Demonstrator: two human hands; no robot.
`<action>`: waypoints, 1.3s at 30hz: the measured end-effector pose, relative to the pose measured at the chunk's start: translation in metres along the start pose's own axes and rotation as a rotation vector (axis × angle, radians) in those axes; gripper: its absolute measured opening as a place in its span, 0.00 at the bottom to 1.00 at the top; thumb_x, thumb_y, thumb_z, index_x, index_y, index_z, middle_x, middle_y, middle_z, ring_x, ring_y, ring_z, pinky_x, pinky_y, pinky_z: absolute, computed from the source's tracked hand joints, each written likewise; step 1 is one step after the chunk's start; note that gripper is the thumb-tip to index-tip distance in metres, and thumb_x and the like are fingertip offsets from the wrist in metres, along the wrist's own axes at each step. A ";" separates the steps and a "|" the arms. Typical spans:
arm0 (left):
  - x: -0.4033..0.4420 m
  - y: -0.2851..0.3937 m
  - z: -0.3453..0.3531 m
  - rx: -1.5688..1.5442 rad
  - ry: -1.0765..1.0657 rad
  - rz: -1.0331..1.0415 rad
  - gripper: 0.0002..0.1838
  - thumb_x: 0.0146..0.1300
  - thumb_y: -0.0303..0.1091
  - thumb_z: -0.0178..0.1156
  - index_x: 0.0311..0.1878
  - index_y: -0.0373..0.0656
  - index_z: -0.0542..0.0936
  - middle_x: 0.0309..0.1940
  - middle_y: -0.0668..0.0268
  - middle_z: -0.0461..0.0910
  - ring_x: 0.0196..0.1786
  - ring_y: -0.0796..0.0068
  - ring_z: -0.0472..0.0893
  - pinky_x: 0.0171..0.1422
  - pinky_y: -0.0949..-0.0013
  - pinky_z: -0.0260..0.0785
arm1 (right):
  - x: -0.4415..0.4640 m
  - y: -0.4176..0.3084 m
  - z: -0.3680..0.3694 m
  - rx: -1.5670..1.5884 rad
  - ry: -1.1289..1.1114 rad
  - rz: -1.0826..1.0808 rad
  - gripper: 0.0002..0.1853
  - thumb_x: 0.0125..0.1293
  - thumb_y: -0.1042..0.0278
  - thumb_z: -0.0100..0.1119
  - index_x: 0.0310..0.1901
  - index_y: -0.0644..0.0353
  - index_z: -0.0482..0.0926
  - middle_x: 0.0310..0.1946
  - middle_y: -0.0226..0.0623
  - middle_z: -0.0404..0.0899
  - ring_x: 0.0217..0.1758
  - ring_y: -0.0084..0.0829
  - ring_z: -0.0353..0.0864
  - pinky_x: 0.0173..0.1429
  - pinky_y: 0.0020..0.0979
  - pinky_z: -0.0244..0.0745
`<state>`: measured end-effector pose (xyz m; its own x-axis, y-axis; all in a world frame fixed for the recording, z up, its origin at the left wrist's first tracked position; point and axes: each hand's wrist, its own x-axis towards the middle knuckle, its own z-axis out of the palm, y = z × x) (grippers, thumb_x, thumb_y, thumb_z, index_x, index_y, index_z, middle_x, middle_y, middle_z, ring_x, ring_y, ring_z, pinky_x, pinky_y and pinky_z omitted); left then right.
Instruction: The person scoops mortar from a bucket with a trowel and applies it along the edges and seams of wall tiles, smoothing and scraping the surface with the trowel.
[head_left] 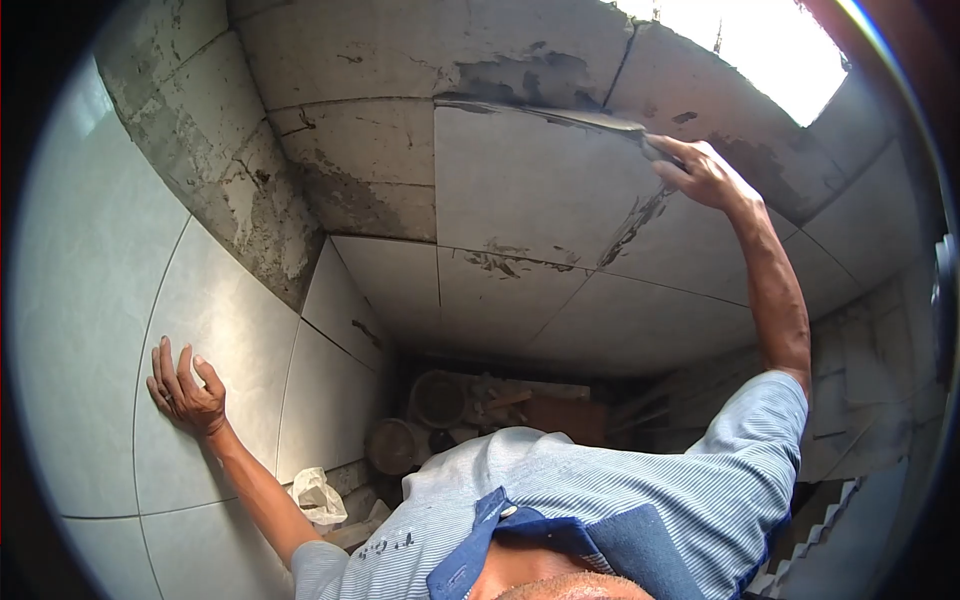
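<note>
My right hand (700, 172) is closed at the upper right corner of a large grey wall tile (540, 175). In its fingers is the end of a thin, flat, pale blade, which looks like a trowel (610, 123), lying along the tile's top edge. The grip itself is partly hidden by the fingers. My left hand (187, 388) rests with fingers apart against a glossy tile (225, 355) on the left wall and holds nothing. Dark mortar smears (630, 235) mark the joints beside and below the large tile.
Rough bare wall (350, 50) with patches of mortar lies above the tiles. A bright opening (770, 55) is at the upper right. Down in the shadow are buckets (392, 445) and loose debris. A crumpled pale bag (318, 497) sits near my left forearm.
</note>
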<state>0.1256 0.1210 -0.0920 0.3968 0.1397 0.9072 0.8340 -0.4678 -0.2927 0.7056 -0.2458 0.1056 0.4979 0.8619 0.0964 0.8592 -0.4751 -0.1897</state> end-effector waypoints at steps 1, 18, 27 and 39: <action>0.000 0.000 0.001 0.002 0.002 -0.001 0.09 0.69 0.38 0.53 0.47 0.53 0.81 0.61 0.69 0.79 0.64 0.65 0.77 0.66 0.53 0.64 | -0.008 0.013 -0.003 -0.030 0.013 -0.020 0.26 0.68 0.59 0.58 0.64 0.62 0.72 0.51 0.52 0.82 0.54 0.46 0.83 0.58 0.40 0.75; 0.001 0.002 0.000 0.032 0.004 -0.004 0.10 0.70 0.42 0.52 0.45 0.56 0.82 0.59 0.73 0.80 0.64 0.69 0.77 0.70 0.57 0.59 | -0.046 0.044 0.102 -0.093 0.471 0.047 0.25 0.64 0.68 0.64 0.63 0.59 0.74 0.42 0.48 0.81 0.42 0.47 0.84 0.49 0.38 0.78; 0.005 0.005 -0.001 0.062 -0.005 -0.001 0.09 0.70 0.41 0.53 0.45 0.55 0.82 0.59 0.72 0.80 0.63 0.66 0.77 0.66 0.52 0.63 | -0.113 0.076 0.061 0.065 0.508 0.046 0.22 0.68 0.67 0.60 0.62 0.67 0.74 0.45 0.49 0.84 0.47 0.35 0.84 0.53 0.32 0.76; 0.004 0.004 0.001 0.038 0.002 0.002 0.10 0.70 0.41 0.53 0.45 0.55 0.82 0.59 0.71 0.80 0.63 0.66 0.77 0.68 0.54 0.61 | -0.050 -0.060 0.260 1.606 0.630 0.393 0.32 0.73 0.51 0.53 0.71 0.58 0.57 0.37 0.36 0.70 0.26 0.26 0.77 0.24 0.28 0.76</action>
<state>0.1303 0.1207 -0.0900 0.3980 0.1373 0.9070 0.8472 -0.4343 -0.3060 0.5983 -0.2145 -0.1424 0.9253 0.3734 0.0667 -0.0704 0.3421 -0.9370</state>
